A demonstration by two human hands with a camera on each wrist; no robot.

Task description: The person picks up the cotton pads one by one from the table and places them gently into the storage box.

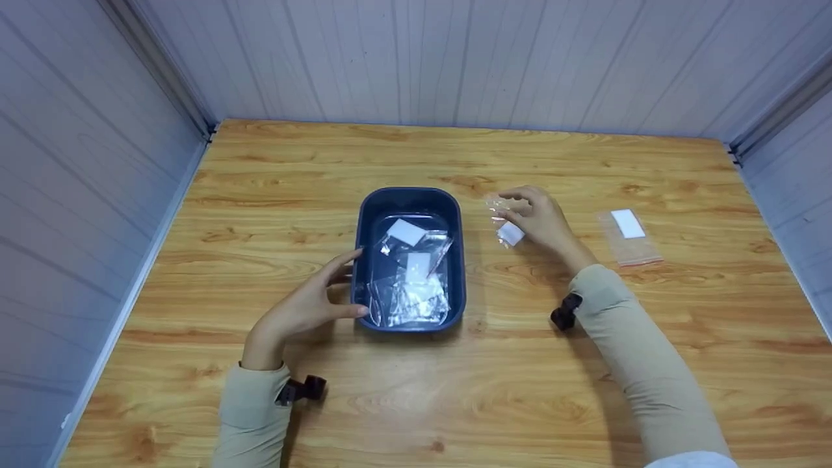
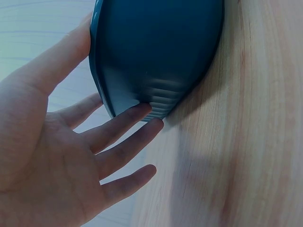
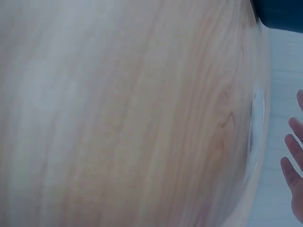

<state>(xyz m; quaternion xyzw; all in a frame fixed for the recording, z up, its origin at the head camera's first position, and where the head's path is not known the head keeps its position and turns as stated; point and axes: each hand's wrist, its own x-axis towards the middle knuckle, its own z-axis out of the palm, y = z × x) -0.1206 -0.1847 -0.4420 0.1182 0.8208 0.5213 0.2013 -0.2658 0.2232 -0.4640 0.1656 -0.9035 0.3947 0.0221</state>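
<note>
A dark blue plastic bin [image 1: 463, 273] stands on the table, holding several clear plastic bags [image 1: 416, 296] with white inserts. At its left side is my left hand [image 1: 312, 299], fingers spread and fairly straight; in the left wrist view the thumb lies at the rim and fingertips [image 2: 142, 109] reach the ribbed outer wall. My right hand [image 1: 536, 218] hovers over a small clear bag [image 1: 510, 233] with a white insert, right of the bin. The right wrist view shows that bag [image 3: 256, 127] on the table, with the loosely extended fingers [image 3: 294, 147] apart from it.
Farther right on the wood-grain table [image 1: 403, 403] lies another clear zip bag [image 1: 629, 237], with a white insert and a red seal line. Pale panelled walls [image 1: 422, 65] rise behind the table and along both sides.
</note>
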